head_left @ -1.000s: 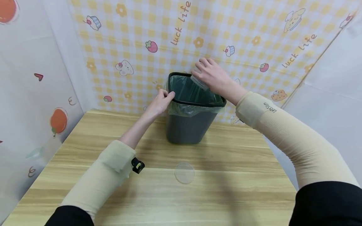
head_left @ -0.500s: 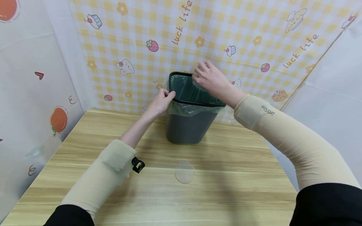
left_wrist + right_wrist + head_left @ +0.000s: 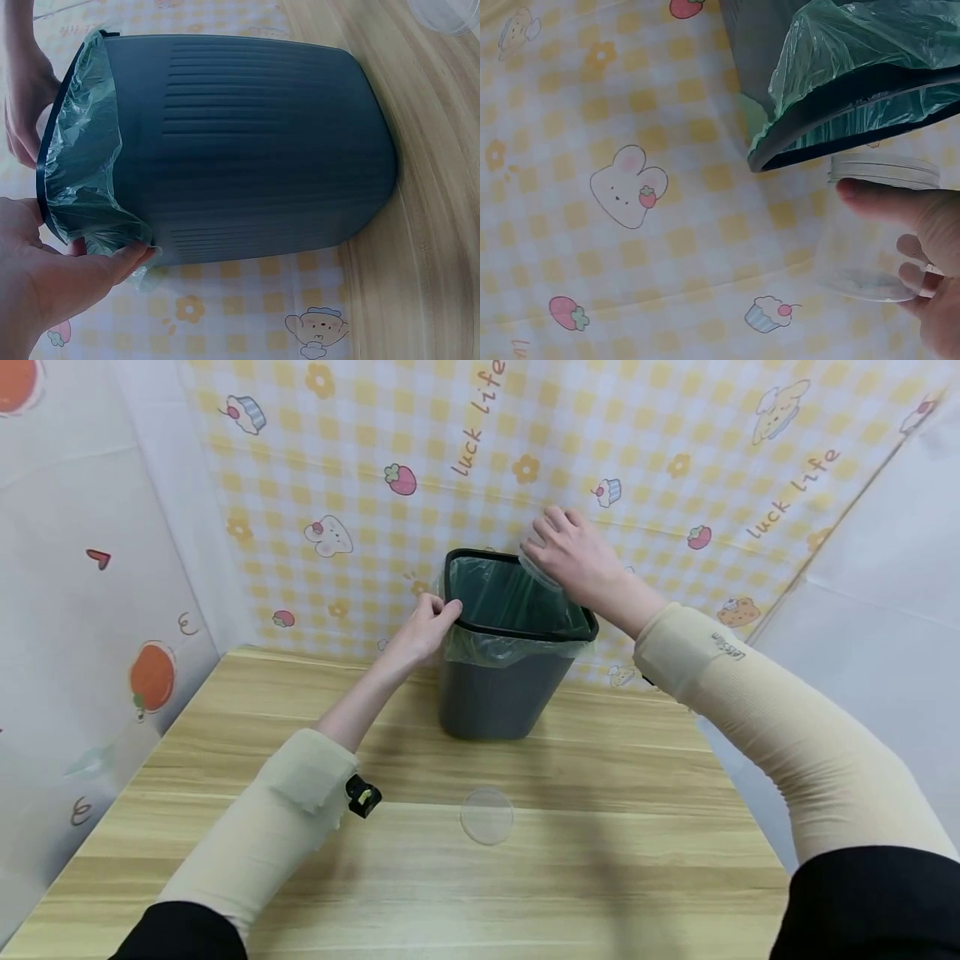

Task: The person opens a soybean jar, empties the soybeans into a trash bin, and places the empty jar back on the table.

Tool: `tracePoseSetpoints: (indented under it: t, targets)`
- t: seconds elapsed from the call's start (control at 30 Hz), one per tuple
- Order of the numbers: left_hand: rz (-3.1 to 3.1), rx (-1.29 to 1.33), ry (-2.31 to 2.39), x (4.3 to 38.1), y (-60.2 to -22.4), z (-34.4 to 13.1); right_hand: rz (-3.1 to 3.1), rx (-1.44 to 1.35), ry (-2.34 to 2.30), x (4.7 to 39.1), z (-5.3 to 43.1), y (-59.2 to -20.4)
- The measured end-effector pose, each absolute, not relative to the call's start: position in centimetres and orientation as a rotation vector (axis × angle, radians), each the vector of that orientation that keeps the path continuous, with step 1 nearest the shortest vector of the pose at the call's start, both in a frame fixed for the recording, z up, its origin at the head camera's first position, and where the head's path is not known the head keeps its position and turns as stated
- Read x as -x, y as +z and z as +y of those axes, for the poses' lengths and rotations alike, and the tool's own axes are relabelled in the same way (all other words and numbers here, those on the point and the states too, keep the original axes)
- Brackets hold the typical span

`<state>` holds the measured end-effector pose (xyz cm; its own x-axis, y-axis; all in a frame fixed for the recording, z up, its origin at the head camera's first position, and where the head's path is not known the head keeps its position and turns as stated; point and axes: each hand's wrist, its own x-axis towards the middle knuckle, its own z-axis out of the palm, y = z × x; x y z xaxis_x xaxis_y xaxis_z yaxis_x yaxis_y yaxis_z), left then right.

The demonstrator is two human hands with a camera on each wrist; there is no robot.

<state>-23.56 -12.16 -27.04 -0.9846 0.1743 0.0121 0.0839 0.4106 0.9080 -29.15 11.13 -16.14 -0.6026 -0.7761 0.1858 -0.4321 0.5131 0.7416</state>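
Note:
A dark grey trash can with a black rim and a translucent green liner bag stands at the back of the table. My left hand grips its rim and the folded-over liner at the left corner. Above the can's opening, my right hand holds a clear plastic jar. Its threaded mouth faces down toward the opening, and no contents show in it. In the head view the hand hides most of the jar. A clear round lid lies flat on the table in front of the can.
The wood-grain table ends at a yellow-checked cloth with cartoon prints, close behind the can. Pale cloth walls stand to the left and right. A small black device is strapped to the left wrist.
My right hand and the jar dipped slightly toward the can, then rose and shifted a little right. My left hand keeps its grip on the rim; can and lid stay put.

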Motion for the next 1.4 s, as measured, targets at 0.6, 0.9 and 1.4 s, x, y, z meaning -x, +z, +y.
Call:
tracePoseSetpoints:
  t: [0.6,0.9,1.4]
  targets:
    - [2.542,-0.235,1.682,24.0,-27.5,-12.2,-2.464,-0.630,-0.205,27.7,17.7,-14.1]
    - [2.544,-0.232,1.642,23.8,-27.6,-11.9,-2.562,-0.300,0.277,24.5,23.5,-15.8]
    - [2.564,-0.268,1.705,23.9,-27.2,-11.5,-2.651,0.028,0.788,18.4,29.1,-22.2]
